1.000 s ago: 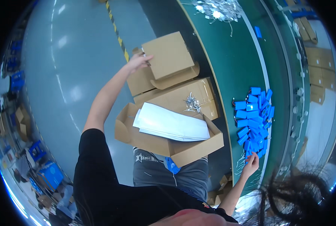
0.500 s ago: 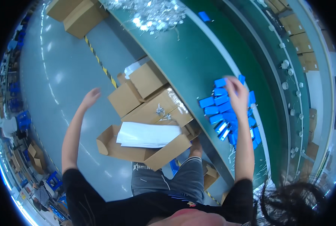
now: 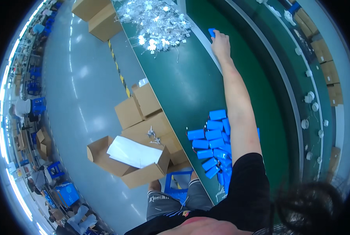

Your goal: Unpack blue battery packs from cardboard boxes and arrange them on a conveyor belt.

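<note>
Boxes of brown card stand along the left side. Far off, one small box [image 3: 43, 141] has its flaps up. Nearer the top, a tall box [image 3: 102, 19] stands on the shiny grey floor [image 3: 79, 74]. Lower down, a long open box [image 3: 143, 177] holds a stack of flat, smooth white sheets [image 3: 134, 150], and they poke out over its edge. Behind it sit more brown boxes [image 3: 130, 112], with thin silver bits [image 3: 153, 135] in a little heap on top. A big, tangled, sparkly heap [image 3: 155, 23] lies on the flat green table [image 3: 179, 84]. By the person's knees is a blue stool [image 3: 175, 184]. Next comes a pile of smooth blue blocks [image 3: 214, 145], shaped like little bricks, on the green table. The right hand [image 3: 222, 45] reaches far past them, beside the white strip [image 3: 202, 39]. Its fingers bend at one lone blue block [image 3: 211, 32], but it is too small to tell if they pinch it. The left hand is out of sight, so its fingers cannot be told.
</note>
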Action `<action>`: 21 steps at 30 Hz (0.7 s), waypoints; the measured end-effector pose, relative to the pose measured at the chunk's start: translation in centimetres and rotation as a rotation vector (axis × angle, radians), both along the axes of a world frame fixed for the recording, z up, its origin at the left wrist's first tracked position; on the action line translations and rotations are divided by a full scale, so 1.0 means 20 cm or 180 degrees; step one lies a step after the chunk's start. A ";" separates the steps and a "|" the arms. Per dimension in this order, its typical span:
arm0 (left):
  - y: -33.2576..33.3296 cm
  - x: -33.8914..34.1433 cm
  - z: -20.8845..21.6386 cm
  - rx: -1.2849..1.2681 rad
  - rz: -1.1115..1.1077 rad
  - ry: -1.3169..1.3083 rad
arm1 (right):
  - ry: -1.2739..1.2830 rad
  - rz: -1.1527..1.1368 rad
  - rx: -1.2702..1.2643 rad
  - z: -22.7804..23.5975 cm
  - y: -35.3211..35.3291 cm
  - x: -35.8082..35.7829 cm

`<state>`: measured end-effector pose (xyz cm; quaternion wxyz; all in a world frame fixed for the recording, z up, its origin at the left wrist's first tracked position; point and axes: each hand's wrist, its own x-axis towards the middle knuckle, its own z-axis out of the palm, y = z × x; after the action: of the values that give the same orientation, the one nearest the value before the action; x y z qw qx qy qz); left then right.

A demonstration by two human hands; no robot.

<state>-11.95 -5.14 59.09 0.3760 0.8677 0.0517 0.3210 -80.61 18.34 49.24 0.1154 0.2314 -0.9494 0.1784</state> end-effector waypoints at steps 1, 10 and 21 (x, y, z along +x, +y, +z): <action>0.33 0.23 0.51 -0.0861 0.1165 0.1164 | -0.0001 -0.0085 -0.0437 0.01 0.11 0.11; 0.74 1.60 -0.55 -0.5134 0.7509 -0.0328 | 0.0264 0.1070 -0.0629 0.28 0.62 1.58; 1.54 0.90 -0.98 -0.4557 0.5423 0.0515 | -0.0954 -0.2971 -0.1549 0.30 2.52 4.16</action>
<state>6.04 25.58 39.52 0.4419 0.1501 0.8273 0.3126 2.52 68.83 55.26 0.0959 -0.2758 -0.8886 0.3538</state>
